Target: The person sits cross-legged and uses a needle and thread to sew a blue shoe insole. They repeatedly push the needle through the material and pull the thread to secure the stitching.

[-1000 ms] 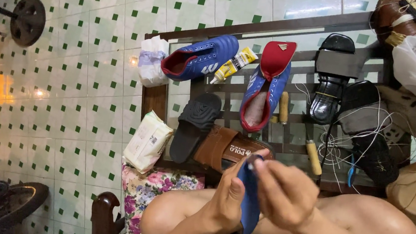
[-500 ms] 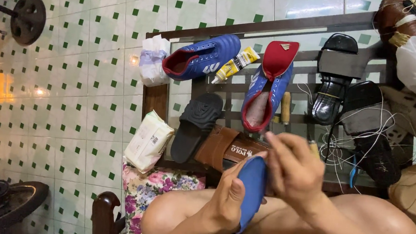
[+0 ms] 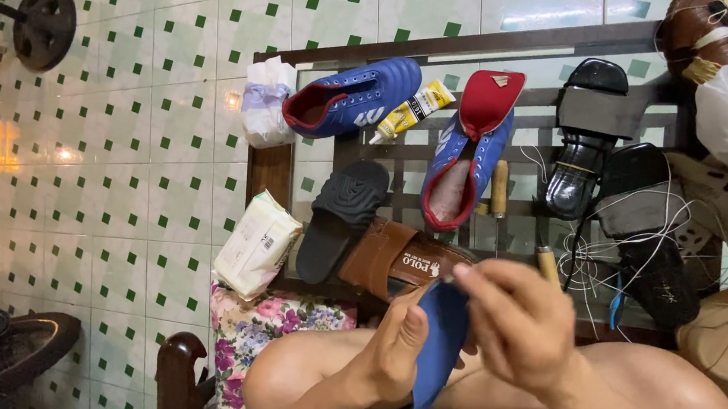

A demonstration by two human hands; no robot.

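Note:
A blue shoe insole (image 3: 438, 344) stands upright above my bare knees, held between both hands. My left hand (image 3: 391, 354) grips its left edge, thumb pressed on the face. My right hand (image 3: 517, 327) curls over from the right, fingertips pinching the insole's upper end. Just behind the hands lie a brown leather sandal (image 3: 399, 259) and a black slipper (image 3: 341, 218) on a wooden slatted rack (image 3: 273, 171). Farther back are two blue football shoes with red lining, one (image 3: 351, 98) on its side, the other (image 3: 468, 152) with its opening showing.
A yellow glue tube (image 3: 410, 111) lies between the blue shoes. Black sandals (image 3: 584, 135), tangled white thread (image 3: 638, 243), wooden-handled tools (image 3: 499, 189), white packets (image 3: 257, 244) and bags sit on the rack. Green-dotted tiles spread left, with weight plates (image 3: 45, 24). A floral cloth (image 3: 258, 335) lies below.
The insole has turned from edge-on to showing its broad blue face. My right hand has shifted up to its upper end; my left hand keeps its grip.

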